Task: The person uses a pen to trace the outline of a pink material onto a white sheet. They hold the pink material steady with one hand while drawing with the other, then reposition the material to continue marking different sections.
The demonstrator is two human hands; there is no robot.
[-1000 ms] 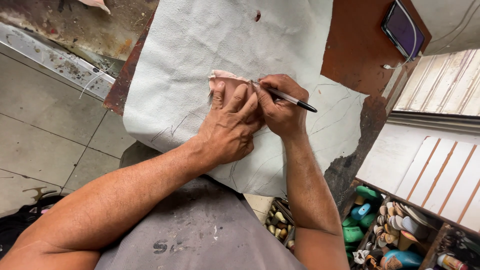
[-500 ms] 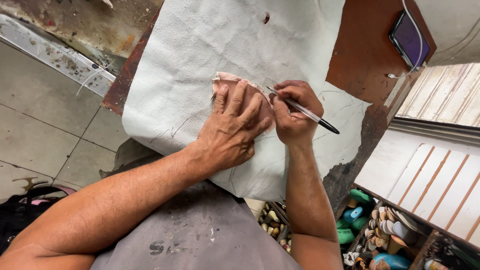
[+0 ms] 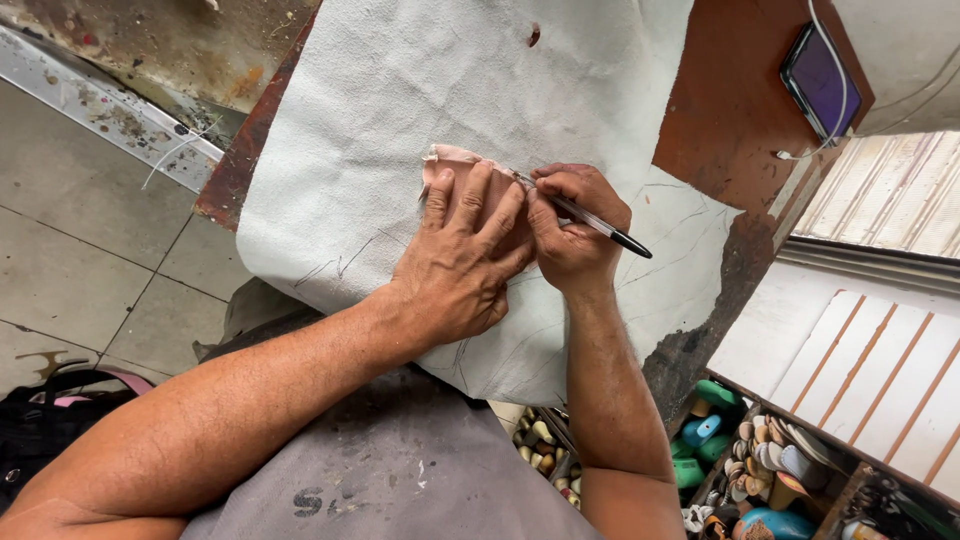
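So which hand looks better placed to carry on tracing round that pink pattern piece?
Probably the right hand: it holds the pen at the pink pattern piece's edge, while the left hand presses it flat.

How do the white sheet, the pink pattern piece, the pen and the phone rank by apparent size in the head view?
1. White sheet, by far the largest.
2. Phone and pen: similar length, so unsure; the phone is wider.
3. Pink pattern piece, though the left hand covers most of it, so its true extent is hidden.
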